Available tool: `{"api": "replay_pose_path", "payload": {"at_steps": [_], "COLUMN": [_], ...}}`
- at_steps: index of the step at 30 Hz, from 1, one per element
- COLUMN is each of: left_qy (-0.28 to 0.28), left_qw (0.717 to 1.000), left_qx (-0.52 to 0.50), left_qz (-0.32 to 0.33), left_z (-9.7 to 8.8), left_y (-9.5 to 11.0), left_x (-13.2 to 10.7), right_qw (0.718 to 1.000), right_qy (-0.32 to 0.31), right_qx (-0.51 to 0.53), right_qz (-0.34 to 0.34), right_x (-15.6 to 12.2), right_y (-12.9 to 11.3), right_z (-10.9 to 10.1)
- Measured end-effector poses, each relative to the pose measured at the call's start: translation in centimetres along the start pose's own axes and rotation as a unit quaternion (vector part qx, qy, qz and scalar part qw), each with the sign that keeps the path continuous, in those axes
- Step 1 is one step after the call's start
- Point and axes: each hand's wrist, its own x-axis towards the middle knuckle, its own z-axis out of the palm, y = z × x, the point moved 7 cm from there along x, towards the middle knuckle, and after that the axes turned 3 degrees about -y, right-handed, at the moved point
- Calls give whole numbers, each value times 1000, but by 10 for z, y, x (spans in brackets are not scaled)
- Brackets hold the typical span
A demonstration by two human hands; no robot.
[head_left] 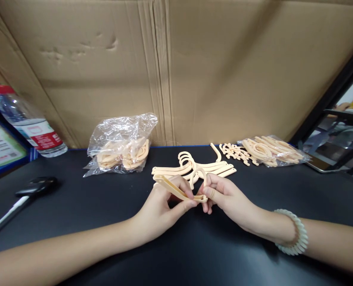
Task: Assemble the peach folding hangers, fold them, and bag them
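Pinching left hand (164, 204): your fingers clamp the beige hanger arm (176, 191) at frame centre.
Right hand (224, 194): you grasp the hook (199, 174) at that arm's end, just above the black table (105, 214).
Hanger pile (220, 169): lies on the table just behind your hands.
Clear bag (121, 149): left of centre, holding beige parts.
Second bag (276, 151): right of centre, beside loose pieces (234, 151).

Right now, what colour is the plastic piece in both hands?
The plastic piece is pale peach; head view shows it.
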Motion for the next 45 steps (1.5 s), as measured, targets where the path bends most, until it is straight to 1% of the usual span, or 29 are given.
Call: {"api": "replay_pose_path", "payload": {"at_steps": [5,10,14,17,19,21,24,27,32,36,37,40,42,45], "left_qy": [-14,-27,-29,-27,-18,9,50,67,71,62,60,59,52,38], "left_qw": [1000,999,999,999,999,998,994,989,988,990,990,989,989,990], "left_qx": [21,12,-25,-31,-31,-33,-60,-91,-84,-69,-71,-78,-83,-89], "left_qz": [-7,-12,-19,-26,-37,-52,-78,-100,-110,-107,-107,-108,-107,-103], "left_z": [2,4,6,7,5,0,-7,-11,-13,-12,-12,-12,-10,-8], "left_y": [-1,2,3,1,-2,-6,-14,-21,-24,-25,-25,-25,-24,-22], "left_x": [-1,1,1,1,2,2,4,6,8,8,7,7,8,8], "right_qw": [999,996,995,995,996,998,997,994,994,993,994,998,998,998], "right_qy": [11,23,35,41,41,40,59,85,49,56,48,-4,-33,-53], "right_qx": [-34,-85,-79,-73,-68,-47,5,43,86,93,84,46,39,39], "right_qz": [3,-22,-45,-53,-37,-26,-46,-60,-44,-48,-44,-34,-28,0], "right_x": [-1,0,0,-1,-1,-1,-1,0,6,11,12,14,14,15], "right_y": [-1,-4,-7,-8,-6,-4,-7,-8,-4,-2,-1,-1,-1,1], "right_z": [0,-2,-1,-1,-1,-2,-6,-13,-14,-22,-23,-18,-15,-13]}}
